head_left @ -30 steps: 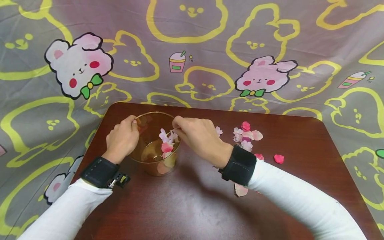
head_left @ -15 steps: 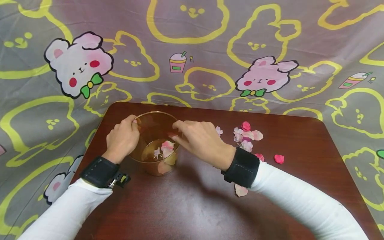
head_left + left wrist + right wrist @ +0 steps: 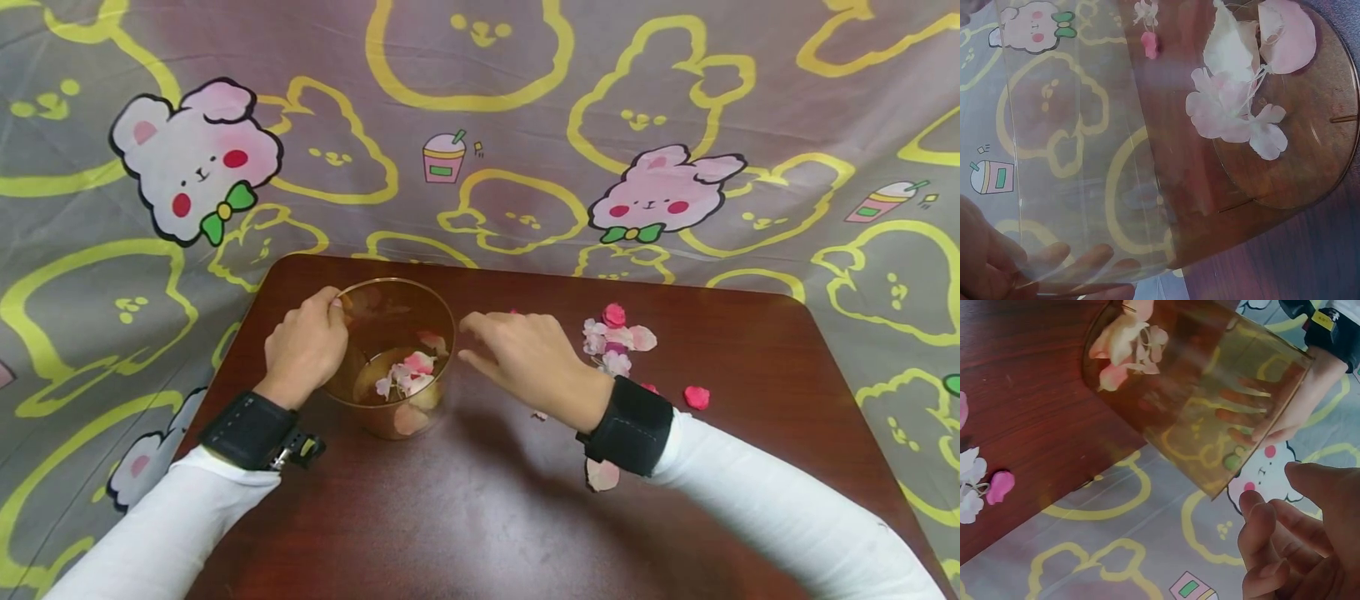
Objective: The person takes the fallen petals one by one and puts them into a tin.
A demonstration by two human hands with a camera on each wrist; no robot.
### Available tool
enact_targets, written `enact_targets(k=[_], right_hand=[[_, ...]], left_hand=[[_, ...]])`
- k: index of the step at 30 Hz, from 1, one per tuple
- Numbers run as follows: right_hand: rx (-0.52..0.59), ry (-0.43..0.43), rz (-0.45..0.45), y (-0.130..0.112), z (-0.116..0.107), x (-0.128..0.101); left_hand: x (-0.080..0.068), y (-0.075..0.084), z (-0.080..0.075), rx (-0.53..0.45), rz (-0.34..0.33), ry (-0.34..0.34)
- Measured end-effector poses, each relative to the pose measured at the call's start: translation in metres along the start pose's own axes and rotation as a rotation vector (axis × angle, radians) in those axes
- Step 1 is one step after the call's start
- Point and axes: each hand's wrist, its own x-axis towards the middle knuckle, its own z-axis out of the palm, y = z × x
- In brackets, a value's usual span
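— What do the arms look like, nearest the camera first?

— Two white sleeves with black wrist straps reach forward over the dark reddish-brown wooden table (image 3: 480,517). The left hand (image 3: 306,350) curls round the near-left wall of the clear amber plastic cup (image 3: 395,358), its thumb on the rim; through the wall, the right wrist view shows its fingers (image 3: 1244,415) pressed against the far side.

— And the right hand?

— The right hand (image 3: 528,358) hovers just right of the cup, palm down, fingers loosely spread and holding nothing.

— How does the cup look?

— It stands upright on the table's left half, toward the far edge. Pink and white fabric flower petals (image 3: 408,377) lie at its bottom; the left wrist view shows them as a loose cluster (image 3: 1235,109).

— Anything beyond?

— A scatter of pink and red loose petals (image 3: 617,337) lies right of the right hand, one pale petal (image 3: 602,475) near the right wrist strap. Behind the table hangs a grey cartoon-rabbit cloth (image 3: 480,125).
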Motion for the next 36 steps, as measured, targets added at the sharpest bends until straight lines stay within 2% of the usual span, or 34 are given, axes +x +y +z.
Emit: enact_targets(k=[16,22,36], right_hand=[[-0.049,-0.093,0.045,0.016,0.011,-0.020],[-0.099,-0.119,0.038,0.027,0.020,-0.033],[-0.132,-0.182,0.090,0.049,0.037,-0.061]], left_hand=[[0.002,0.000,0.001,-0.001,0.001,0.003],[0.001,-0.001,0.001,-0.005,0.002,0.003],[0.000,-0.001,0.000,0.002,0.004,-0.006]])
